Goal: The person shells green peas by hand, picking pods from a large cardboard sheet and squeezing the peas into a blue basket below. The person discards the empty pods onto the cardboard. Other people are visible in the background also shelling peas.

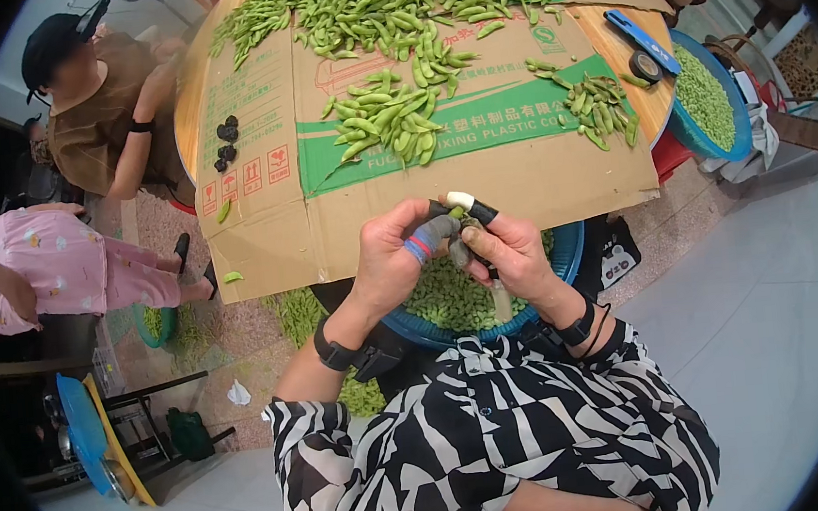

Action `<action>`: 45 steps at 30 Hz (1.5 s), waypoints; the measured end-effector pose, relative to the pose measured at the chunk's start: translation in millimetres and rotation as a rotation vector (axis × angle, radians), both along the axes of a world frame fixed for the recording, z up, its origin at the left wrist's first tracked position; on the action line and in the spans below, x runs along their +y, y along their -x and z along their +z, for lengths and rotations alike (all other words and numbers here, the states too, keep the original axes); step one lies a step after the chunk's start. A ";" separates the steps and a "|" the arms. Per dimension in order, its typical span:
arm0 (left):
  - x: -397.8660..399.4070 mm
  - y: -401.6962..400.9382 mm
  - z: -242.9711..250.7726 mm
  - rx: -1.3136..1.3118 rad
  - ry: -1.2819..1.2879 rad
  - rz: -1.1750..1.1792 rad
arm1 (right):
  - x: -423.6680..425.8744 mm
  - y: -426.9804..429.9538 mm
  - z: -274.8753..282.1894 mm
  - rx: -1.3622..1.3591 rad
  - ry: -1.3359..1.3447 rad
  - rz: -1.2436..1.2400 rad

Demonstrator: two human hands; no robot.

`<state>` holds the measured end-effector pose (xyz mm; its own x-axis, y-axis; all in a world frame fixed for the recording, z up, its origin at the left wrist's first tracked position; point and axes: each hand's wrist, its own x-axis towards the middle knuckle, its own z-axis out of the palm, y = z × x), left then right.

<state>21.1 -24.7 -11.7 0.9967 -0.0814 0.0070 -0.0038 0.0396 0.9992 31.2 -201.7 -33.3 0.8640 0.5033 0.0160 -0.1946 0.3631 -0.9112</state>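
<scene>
My left hand [397,249] and my right hand [511,250] meet at the table's near edge, with coverings on several fingers. Between their fingertips they grip a green soybean pod [457,212], mostly hidden by the fingers. Below them a blue plastic basin [574,245] holds many shelled green beans [449,299]. Ahead, a small heap of pods [390,118] lies on the flattened cardboard [446,179], joined to a large pile of pods [372,3] farther back. A smaller group of darker, flatter pods [600,104] lies to the right.
Dark lumps [227,141] rest on the cardboard's left. A blue-handled tool [642,41] and a roll of tape [645,67] lie at the right, near another basin [731,143] of shelled beans. Other people are at the table's left and far right; a person in pink stands left.
</scene>
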 end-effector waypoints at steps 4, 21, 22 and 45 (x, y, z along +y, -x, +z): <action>1.9 -2.5 6.8 0.093 0.125 -0.111 | -5.1 2.3 -7.7 -0.060 0.093 -0.048; -4.6 8.7 1.2 0.275 0.044 -0.202 | -17.9 5.2 -15.3 -0.603 0.369 -0.412; 2.2 12.4 6.1 0.286 0.028 -0.196 | -20.1 2.6 -17.3 -0.688 0.380 -0.453; 73.1 -89.0 -4.4 -0.430 -1.281 0.160 | -43.4 4.1 -14.2 -0.351 0.353 -0.078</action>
